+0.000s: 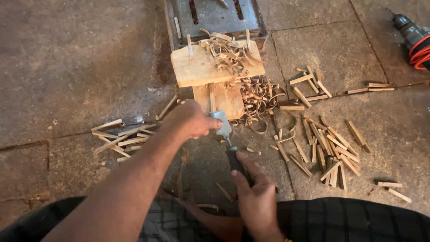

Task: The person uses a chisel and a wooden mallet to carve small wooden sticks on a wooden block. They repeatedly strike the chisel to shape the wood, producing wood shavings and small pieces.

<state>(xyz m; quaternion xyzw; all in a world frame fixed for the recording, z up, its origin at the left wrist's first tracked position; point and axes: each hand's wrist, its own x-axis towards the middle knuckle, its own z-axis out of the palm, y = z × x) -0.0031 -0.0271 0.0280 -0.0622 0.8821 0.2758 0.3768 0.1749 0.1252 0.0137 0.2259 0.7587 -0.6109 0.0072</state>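
My left hand (190, 118) is closed around a thin bamboo strip (212, 97) that stands against a pale wooden block (197, 67), and its thumb presses on the flat of a knife blade (222, 123). Lower down, my right hand (254, 192) grips the knife's dark handle (234, 159). The blade lies against the strip's lower end. Curled wood shavings (233, 56) are heaped on the block and spill down its right side.
Cut bamboo sticks lie in a pile on the right (329, 148) and a smaller pile on the left (121, 139). A dark metal tray (215, 18) sits behind the block. A power tool with an orange cable (416, 38) rests top right on the stone floor.
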